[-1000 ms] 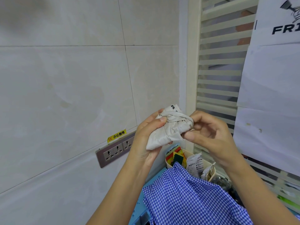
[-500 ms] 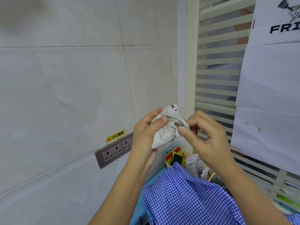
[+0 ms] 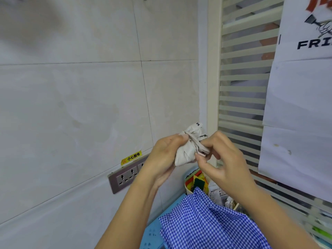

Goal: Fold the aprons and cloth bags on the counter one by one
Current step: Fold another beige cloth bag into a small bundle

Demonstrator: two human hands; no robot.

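The fingertips (image 3: 212, 141) of my right hand (image 3: 223, 159) pinch the strap (image 3: 195, 143) wound round the rolled cloth bag (image 3: 186, 152), my left hand (image 3: 164, 156) grips that bag, both above-right of the wall socket (image 3: 124, 177), the checked apron (image 3: 206, 223) below-right of it.

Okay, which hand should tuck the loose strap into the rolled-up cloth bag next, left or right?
Probably the right. The right hand pinches the strap near its end, beside the bundle, so it can push it under. The left hand is wrapped around the cloth bag, steadying it.
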